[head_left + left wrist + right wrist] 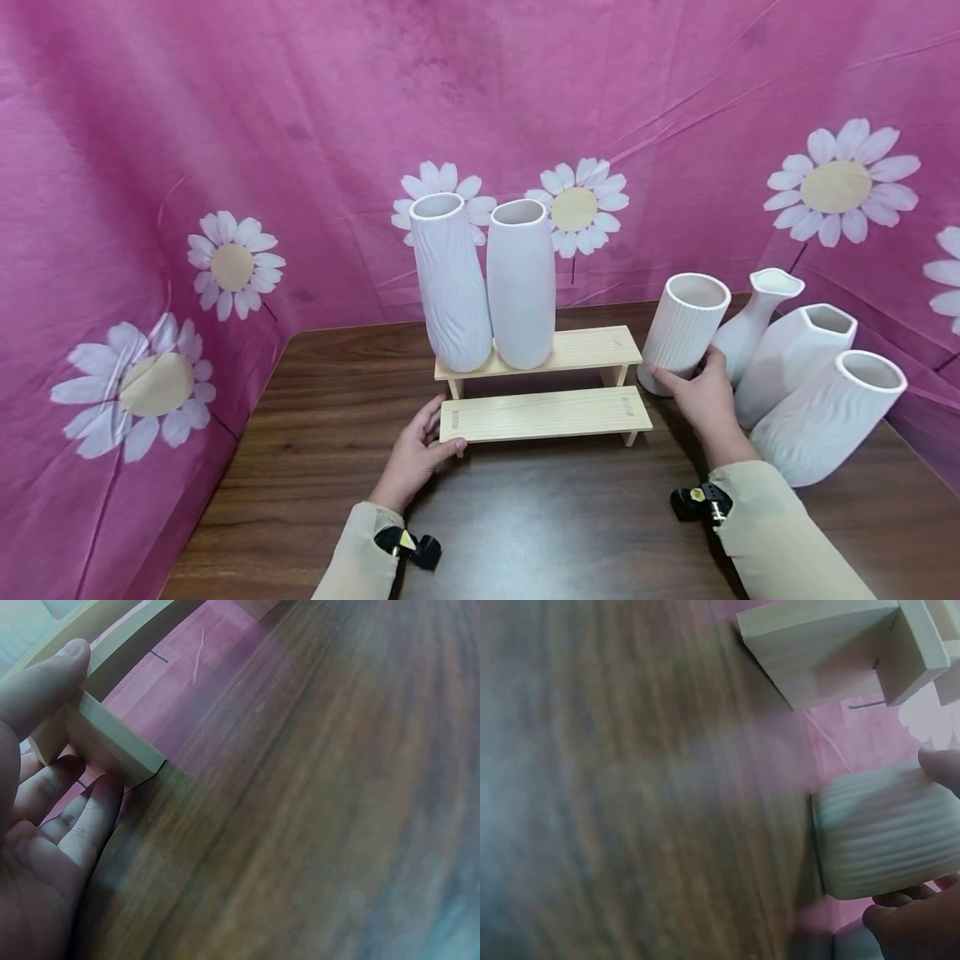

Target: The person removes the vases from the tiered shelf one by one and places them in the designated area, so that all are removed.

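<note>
I had the straight-ribbed white vase (681, 325) near the table's (322, 400) back edge, the right hand's (705, 404) grip curled round its lower sides, probably for control. The left hand's (414, 450) grip pinched the lower wooden riser's (547, 415) left end, seemingly steadying it. Behind, the higher wooden riser (592, 346) carried two tall white vases (522, 287). Daisy-printed pink fabric (337, 108) walled the dark wood-grain tabletop.

Pink daisy cloth (480, 108) behind brown table (555, 508)
</note>
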